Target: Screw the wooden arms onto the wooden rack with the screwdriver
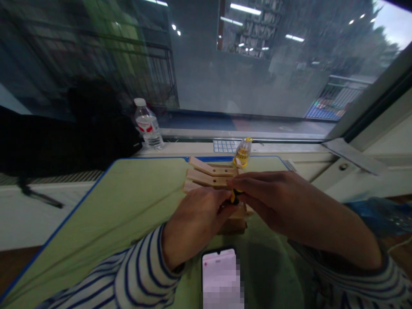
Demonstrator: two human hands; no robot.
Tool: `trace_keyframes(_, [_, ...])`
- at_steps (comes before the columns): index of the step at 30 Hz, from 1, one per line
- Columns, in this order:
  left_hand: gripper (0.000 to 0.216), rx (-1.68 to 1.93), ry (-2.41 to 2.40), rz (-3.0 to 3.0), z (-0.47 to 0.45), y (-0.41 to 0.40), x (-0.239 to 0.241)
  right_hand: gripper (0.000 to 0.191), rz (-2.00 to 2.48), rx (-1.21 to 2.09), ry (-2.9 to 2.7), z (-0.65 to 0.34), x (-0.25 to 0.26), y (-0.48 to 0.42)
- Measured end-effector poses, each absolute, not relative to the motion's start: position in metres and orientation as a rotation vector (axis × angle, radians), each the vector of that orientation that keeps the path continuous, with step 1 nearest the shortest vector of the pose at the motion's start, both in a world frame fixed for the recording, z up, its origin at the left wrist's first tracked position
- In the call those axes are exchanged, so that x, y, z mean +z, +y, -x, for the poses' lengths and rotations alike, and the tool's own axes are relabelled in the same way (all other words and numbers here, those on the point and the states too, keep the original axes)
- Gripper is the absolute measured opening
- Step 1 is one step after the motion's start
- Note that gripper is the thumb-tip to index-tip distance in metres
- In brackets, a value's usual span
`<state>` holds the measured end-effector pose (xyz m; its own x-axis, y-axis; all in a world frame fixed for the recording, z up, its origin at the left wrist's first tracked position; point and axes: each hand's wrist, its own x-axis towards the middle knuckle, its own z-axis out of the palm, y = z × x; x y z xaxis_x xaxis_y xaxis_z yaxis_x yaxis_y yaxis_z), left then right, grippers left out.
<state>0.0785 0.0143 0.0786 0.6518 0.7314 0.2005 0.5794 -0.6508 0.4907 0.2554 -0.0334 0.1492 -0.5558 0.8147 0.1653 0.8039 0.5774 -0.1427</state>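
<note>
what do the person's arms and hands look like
Left sleeve and right sleeve are long, white with thin dark blue stripes, ending at the wrists. Left hand and right hand are bare: no gloves, rings or watch in view.

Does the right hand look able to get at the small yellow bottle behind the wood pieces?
Probably yes: the bottle stands just past the right hand, only the wood pieces between. That hand seems to pinch those pieces, so it must let go first.
</note>
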Motion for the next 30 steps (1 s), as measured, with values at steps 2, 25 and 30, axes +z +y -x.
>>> trace_keyframes(2, [0.021, 0.558, 1.013, -2.485, -0.0779, 0.0147, 0.0776, 0.023, 1.379, 0.063, -2.604, -0.2542, 0.149, -0.0331])
trace_keyframes(25, [0.019, 0.554, 0.858, -2.468, -0.0746, 0.0183, 0.0745, 0.016, 1.504, -0.128, -2.62, -0.2536, 0.1448, -0.0337])
trace_keyframes(30, [0.019, 0.556, 0.826, -2.464, -0.0748, 0.0183, 0.0726, 0.018, 1.509, -0.139, -2.625, -0.2543, 0.1432, -0.0335])
